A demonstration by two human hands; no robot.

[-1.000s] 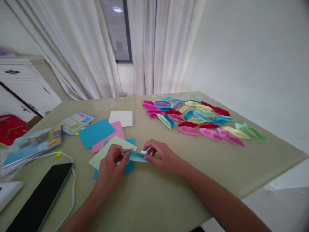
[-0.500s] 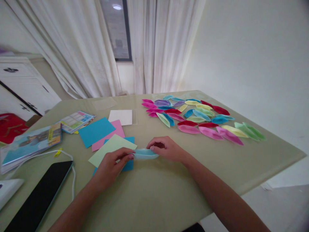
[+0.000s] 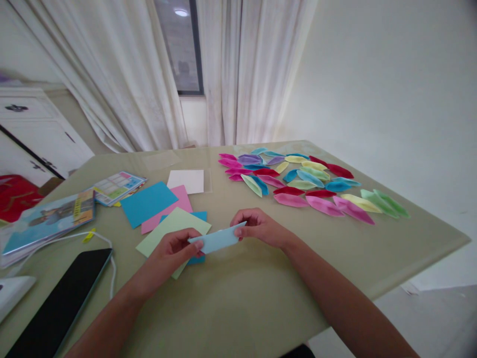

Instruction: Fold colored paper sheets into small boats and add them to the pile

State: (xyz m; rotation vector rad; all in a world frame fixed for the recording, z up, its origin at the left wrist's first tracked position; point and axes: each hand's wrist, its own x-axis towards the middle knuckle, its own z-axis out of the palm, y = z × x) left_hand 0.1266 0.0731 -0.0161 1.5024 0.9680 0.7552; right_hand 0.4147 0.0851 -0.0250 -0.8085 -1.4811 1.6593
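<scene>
Between my hands is a light blue strip of folded paper (image 3: 219, 240), tilted so its right end is higher. My left hand (image 3: 178, 249) pinches the left end, thumb on the near face. At the other end, my right hand (image 3: 258, 227) grips the corner between thumb and fingers. Partly behind my left hand lies a pale green paper sheet (image 3: 164, 233), over a blue sheet (image 3: 197, 259). Many folded paper boat-like shapes (image 3: 290, 200) in pink, red, blue, yellow, green and purple lie in rows at the right.
Blue paper (image 3: 149, 203), pink paper (image 3: 182, 199) and white paper (image 3: 186, 181) lie behind the green sheet. To the left are booklets (image 3: 119, 187), a picture book (image 3: 52, 219), a white cable (image 3: 114, 271) and a black phone-like device (image 3: 63, 303). The table (image 3: 261, 308) ends at the right.
The light blue paper has turned from an open, boat-like form lying level to a flat strip tilted up at the right. My left hand has shifted slightly down and nearer.
</scene>
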